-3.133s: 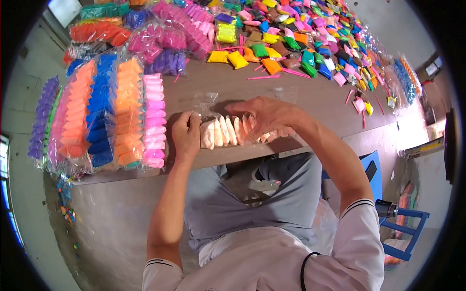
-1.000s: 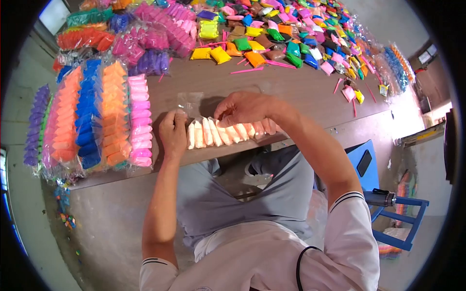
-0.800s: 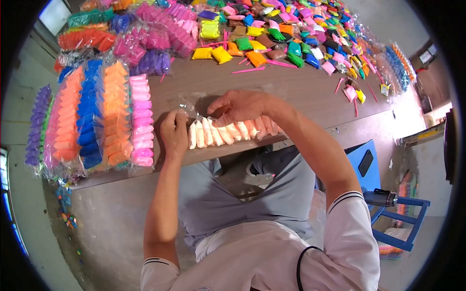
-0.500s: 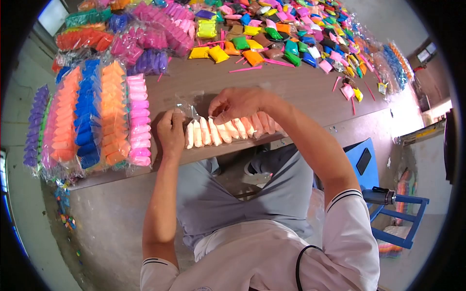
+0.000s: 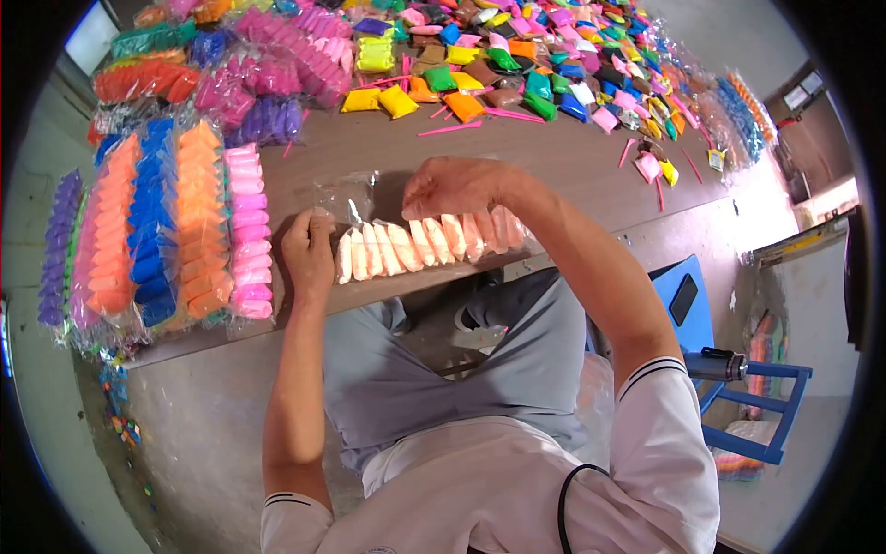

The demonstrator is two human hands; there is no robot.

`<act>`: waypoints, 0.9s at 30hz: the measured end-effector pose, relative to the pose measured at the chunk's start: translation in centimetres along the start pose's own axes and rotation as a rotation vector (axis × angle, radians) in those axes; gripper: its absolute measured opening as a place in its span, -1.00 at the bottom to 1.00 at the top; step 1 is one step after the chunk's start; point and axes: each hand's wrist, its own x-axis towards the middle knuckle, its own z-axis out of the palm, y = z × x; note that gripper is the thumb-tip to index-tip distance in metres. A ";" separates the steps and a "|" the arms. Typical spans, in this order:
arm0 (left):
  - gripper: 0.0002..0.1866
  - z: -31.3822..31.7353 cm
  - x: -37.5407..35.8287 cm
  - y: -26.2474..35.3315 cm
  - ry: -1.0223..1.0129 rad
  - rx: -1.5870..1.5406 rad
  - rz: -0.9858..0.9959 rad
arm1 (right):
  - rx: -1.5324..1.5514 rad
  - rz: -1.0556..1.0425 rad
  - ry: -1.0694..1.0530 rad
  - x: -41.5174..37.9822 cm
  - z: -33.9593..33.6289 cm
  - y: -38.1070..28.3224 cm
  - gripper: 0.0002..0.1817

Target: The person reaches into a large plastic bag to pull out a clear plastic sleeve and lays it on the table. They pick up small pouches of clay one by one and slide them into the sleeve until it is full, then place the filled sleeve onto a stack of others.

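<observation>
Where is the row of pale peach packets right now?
In the head view, the pale peach packets lie left of centre along the near edge of the table, between the left hand and the right forearm.

Reaches forward with both arms, running the left forearm (image 5: 299, 369) nearly straight ahead from a low bend beside the torso and slanting the right forearm (image 5: 591, 258) inward from a wider bend. Curls the left hand (image 5: 307, 247) loosely, with the left thumb (image 5: 320, 222) uppermost. Carries the right hand (image 5: 450, 189) slightly farther forward, apart from the left, with the right fingers (image 5: 421, 196) bent and pointing left.
</observation>
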 end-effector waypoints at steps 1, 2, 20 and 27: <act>-0.76 0.0 0.0 0.1 -0.017 -0.004 -0.036 | -0.076 0.018 0.052 -0.1 -0.1 0.2 -0.66; -0.76 0.0 0.0 0.0 -0.018 -0.005 -0.036 | -0.076 0.020 0.053 -0.3 -0.2 0.3 -0.66; -0.72 0.2 -0.1 -0.1 0.002 0.012 0.016 | -0.206 0.216 0.315 -12.4 -1.6 1.2 -0.37; -0.71 -0.1 0.0 -0.4 -0.007 0.004 0.021 | -0.201 0.123 0.226 -11.8 0.2 2.9 -0.35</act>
